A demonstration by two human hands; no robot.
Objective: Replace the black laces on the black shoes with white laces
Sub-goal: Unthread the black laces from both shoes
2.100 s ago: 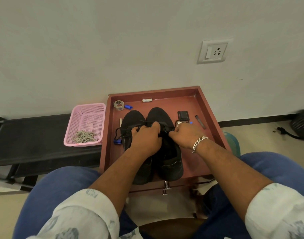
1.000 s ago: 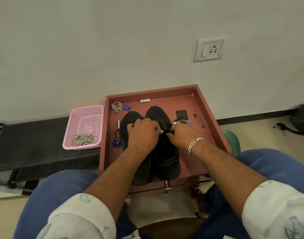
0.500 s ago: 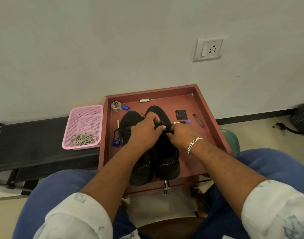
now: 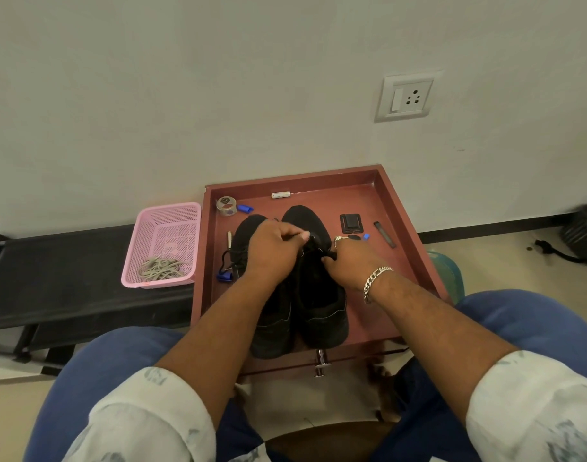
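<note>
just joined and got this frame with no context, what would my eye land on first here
First, the two hands meeting over the pair of black shoes in the middle of the reddish tray: the left hand and the right hand both pinch the black lace on the right-side shoe. Next, the pink basket left of the tray, holding a pale tangle of laces.

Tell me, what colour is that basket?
Pink, seen clearly in the head view: the basket.
</note>
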